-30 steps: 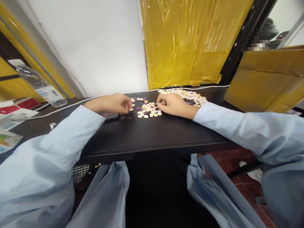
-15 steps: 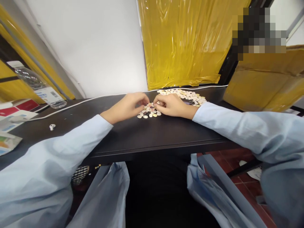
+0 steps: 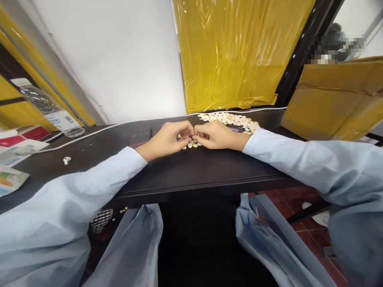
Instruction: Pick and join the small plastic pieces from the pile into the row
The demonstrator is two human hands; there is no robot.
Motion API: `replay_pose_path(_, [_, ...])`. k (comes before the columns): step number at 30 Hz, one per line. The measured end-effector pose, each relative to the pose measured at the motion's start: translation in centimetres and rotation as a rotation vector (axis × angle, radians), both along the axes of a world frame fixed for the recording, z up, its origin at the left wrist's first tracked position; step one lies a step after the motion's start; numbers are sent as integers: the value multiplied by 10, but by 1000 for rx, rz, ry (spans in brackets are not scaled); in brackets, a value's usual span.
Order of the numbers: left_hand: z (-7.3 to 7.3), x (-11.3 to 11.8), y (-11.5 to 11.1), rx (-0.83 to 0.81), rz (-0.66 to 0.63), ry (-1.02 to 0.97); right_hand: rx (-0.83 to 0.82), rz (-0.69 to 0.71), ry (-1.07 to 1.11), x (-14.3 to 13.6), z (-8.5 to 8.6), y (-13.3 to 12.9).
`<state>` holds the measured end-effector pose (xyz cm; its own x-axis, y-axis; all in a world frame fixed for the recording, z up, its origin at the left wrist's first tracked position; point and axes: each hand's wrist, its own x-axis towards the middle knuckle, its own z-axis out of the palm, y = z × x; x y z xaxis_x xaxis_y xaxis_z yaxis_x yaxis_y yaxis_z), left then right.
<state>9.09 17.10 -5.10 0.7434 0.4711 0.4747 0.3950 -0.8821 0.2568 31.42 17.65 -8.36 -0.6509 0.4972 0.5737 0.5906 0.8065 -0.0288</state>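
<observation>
Just above a small group of pale oval pieces (image 3: pixel 195 145), my left hand (image 3: pixel 172 137) and my right hand (image 3: pixel 214 135) meet fingertip to fingertip. The fingers of both are curled into a pinch. Whatever lies between the tips is too small to make out. Most of the small group is hidden behind my hands. Beyond my right hand spreads a larger pile of similar white and yellowish pieces (image 3: pixel 230 118), with a dark purplish item (image 3: pixel 236 129) partly showing at its near side.
On the dark table (image 3: pixel 179 171), a white earbud (image 3: pixel 66 160) lies at the left. A clear bottle (image 3: pixel 56 111) and printed packets (image 3: pixel 24 147) stand farther left. A white cable (image 3: pixel 119 124) runs along the back. At right is a taped box (image 3: pixel 335 99), with a person behind it.
My left hand has moved right, bringing its fingertips against those of my right hand and covering more of the small group. The person behind the box has shifted right.
</observation>
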Motion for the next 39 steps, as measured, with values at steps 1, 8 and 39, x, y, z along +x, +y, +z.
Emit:
replay_pose_path(1, [0, 0, 0, 0, -1, 1, 3, 6, -3, 0, 0, 0])
replay_pose_path(8, [1, -3, 2, 4, 5, 18, -5, -40, 10, -1, 2, -2])
replay_pose_path(39, [10, -26, 16, 102, 657, 586, -140, -369, 0, -5, 8, 0])
